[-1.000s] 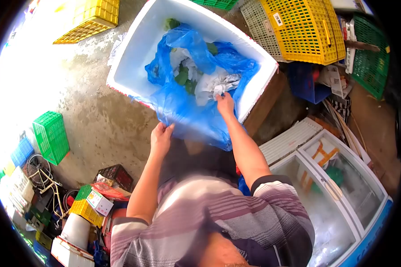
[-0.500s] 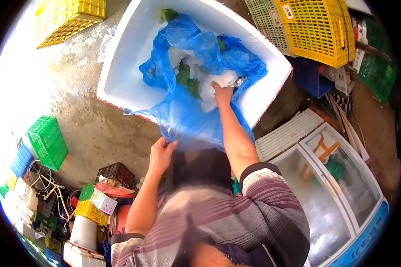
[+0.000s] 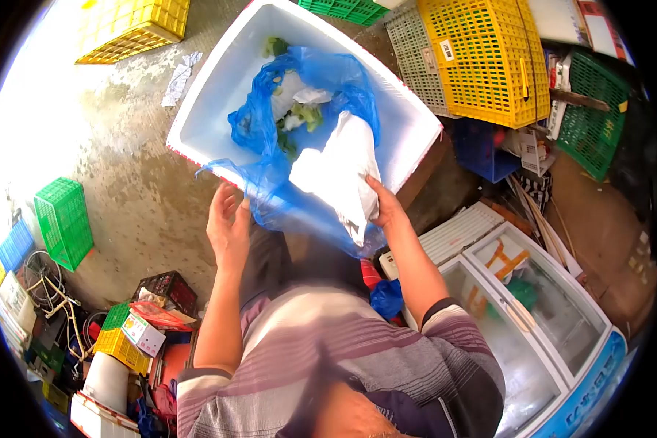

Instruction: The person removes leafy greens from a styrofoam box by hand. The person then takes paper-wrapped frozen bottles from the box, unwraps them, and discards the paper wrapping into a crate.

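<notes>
A white foam box stands open in front of me. Inside it, a blue plastic bag is spread open and drapes over the near rim. Pale green leafy vegetables lie in the bag, with more white wrapping around them. My right hand grips a crumpled white wrapping, paper or plastic, too bright to tell, held slanted over the bag. My left hand is beside the bag's near-left edge, thumb and fingers apart. Another leafy piece sits in the box's far corner, outside the bag.
Yellow crates are at the far right, another yellow crate at the far left. A glass-topped chest freezer stands close on my right. A green crate is on the concrete floor to the left, above piled boxes and a bicycle.
My right hand has come back out of the blue bag towards me, bringing the white wrapping. My left hand has moved left and its pinch on the bag's edge has loosened.
</notes>
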Tool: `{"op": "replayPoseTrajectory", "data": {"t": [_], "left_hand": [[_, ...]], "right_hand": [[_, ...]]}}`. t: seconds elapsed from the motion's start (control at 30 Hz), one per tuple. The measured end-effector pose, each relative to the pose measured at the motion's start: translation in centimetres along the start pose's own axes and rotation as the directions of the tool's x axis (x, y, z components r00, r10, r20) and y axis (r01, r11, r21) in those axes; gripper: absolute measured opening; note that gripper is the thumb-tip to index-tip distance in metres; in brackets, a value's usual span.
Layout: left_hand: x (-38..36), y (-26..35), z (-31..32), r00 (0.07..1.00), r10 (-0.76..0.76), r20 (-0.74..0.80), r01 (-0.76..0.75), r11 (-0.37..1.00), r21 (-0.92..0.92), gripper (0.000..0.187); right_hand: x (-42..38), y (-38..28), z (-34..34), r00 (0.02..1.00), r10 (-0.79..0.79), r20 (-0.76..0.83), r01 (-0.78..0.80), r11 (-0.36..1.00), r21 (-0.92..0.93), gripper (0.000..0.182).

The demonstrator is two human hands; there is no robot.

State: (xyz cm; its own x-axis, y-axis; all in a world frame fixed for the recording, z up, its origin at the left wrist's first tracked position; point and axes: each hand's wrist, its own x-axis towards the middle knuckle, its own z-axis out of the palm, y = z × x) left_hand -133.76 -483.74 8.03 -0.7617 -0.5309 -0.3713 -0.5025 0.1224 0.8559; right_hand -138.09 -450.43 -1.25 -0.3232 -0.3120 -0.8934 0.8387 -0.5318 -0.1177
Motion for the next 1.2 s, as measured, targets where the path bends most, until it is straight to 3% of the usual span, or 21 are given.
{"op": "replayPoseTrajectory", "data": {"t": [0.03,0.1,0.23,0.3,0.37,0.4,0.5,0.53,0.57,0.63,0.67,0.77,0.8,0.83,0.87,0.9,1.0,1.1,1.13,1.17,1.2], "left_hand": [[0.3,0.0,0.6,0.985,-0.098,0.143,0.111,0.99,-0.087,0.042],[1.2,-1.0,2.4,0.868,-0.225,0.442,0.343,0.916,-0.207,0.041],[1.4,-2.8,9.2,0.764,-0.367,0.532,0.609,0.683,-0.403,0.031],[0.5,-2.2,11.7,0.781,-0.294,0.551,0.564,0.713,-0.418,0.034],[-0.3,-2.6,13.1,0.747,-0.203,0.633,0.56,0.706,-0.434,0.041],[-0.7,-1.0,13.2,0.641,-0.249,0.726,0.712,0.546,-0.441,0.051],[-1.6,-0.9,14.0,0.526,-0.094,0.845,0.812,0.35,-0.467,0.059],[-1.5,-0.9,14.3,0.505,-0.118,0.855,0.811,0.404,-0.423,0.059],[-1.7,-0.9,14.6,0.515,-0.109,0.85,0.804,0.404,-0.436,0.058],[-1.4,0.4,14.9,0.547,-0.078,0.833,0.78,0.409,-0.474,0.057],[-1.3,-0.3,15.5,0.619,-0.095,0.78,0.73,0.438,-0.526,0.054],[-0.5,-0.9,15.8,0.68,-0.091,0.727,0.644,0.548,-0.534,0.053],[-0.6,-0.5,15.8,0.726,-0.134,0.675,0.599,0.606,-0.524,0.051],[-0.9,0.3,15.7,0.737,-0.134,0.662,0.595,0.594,-0.542,0.051],[-1.1,1.3,15.6,0.75,-0.131,0.648,0.588,0.581,-0.563,0.051],[-1.2,1.8,15.6,0.763,-0.129,0.634,0.58,0.569,-0.583,0.051],[-1.0,1.2,16.0,0.779,-0.193,0.596,0.584,0.57,-0.578,0.052],[-1.6,1.0,15.8,0.774,-0.223,0.592,0.607,0.525,-0.596,0.06],[-1.7,0.8,15.7,0.77,-0.212,0.602,0.615,0.498,-0.612,0.061],[-1.6,0.6,15.8,0.767,-0.199,0.611,0.622,0.468,-0.628,0.062],[-1.6,0.3,15.8,0.757,-0.191,0.625,0.617,0.523,-0.588,0.063]], "right_hand": [[-1.0,0.7,-0.3,0.999,-0.005,0.033,0.006,1.0,-0.023,0.065],[-2.6,1.7,-0.9,0.994,-0.023,0.103,0.031,0.997,-0.068,0.065],[-8.2,1.9,1.2,0.986,-0.139,0.09,0.155,0.964,-0.214,0.066],[-9.8,2.0,2.2,0.983,-0.173,0.058,0.182,0.94,-0.288,0.068],[-11.0,1.8,2.1,0.981,-0.139,0.135,0.176,0.932,-0.318,0.07],[-11.2,1.5,2.1,0.977,-0.135,0.165,0.187,0.915,-0.358,0.07],[-12.3,0.6,2.6,0.975,-0.121,0.188,0.19,0.889,-0.417,0.068],[-12.4,0.1,2.7,0.981,-0.114,0.155,0.174,0.871,-0.46,0.065],[-12.9,0.0,2.6,0.987,-0.107,0.119,0.153,0.853,-0.499,0.063],[-12.5,0.2,1.6,0.971,-0.197,0.137,0.24,0.786,-0.57,0.076],[-12.0,0.2,1.3,0.959,-0.238,0.152,0.28,0.745,-0.606,0.084],[-12.8,1.0,3.7,0.732,-0.607,0.31,0.629,0.428,-0.649,0.087],[-14.4,0.1,6.9,0.768,-0.518,0.377,0.62,0.452,-0.642,0.095],[-13.8,0.5,8.0,0.781,-0.505,0.367,0.577,0.358,-0.734,0.099],[-12.9,1.0,8.6,0.681,-0.589,0.435,0.502,-0.058,-0.863,0.095],[-12.3,1.3,8.9,0.579,-0.615,0.535,0.3,-0.45,-0.841,0.091],[-11.1,1.5,8.7,0.513,-0.676,0.529,0.385,-0.369,-0.846,0.076],[-11.0,1.0,9.6,0.559,-0.736,0.383,0.363,-0.198,-0.911,0.054],[-10.8,0.9,9.5,0.487,-0.775,0.402,0.419,-0.197,-0.886,0.033],[-10.5,0.6,9.2,0.495,-0.773,0.396,0.411,-0.193,-0.891,0.03],[-10.4,0.3,8.9,0.505,-0.771,0.388,0.399,-0.189,-0.897,0.027]]}}
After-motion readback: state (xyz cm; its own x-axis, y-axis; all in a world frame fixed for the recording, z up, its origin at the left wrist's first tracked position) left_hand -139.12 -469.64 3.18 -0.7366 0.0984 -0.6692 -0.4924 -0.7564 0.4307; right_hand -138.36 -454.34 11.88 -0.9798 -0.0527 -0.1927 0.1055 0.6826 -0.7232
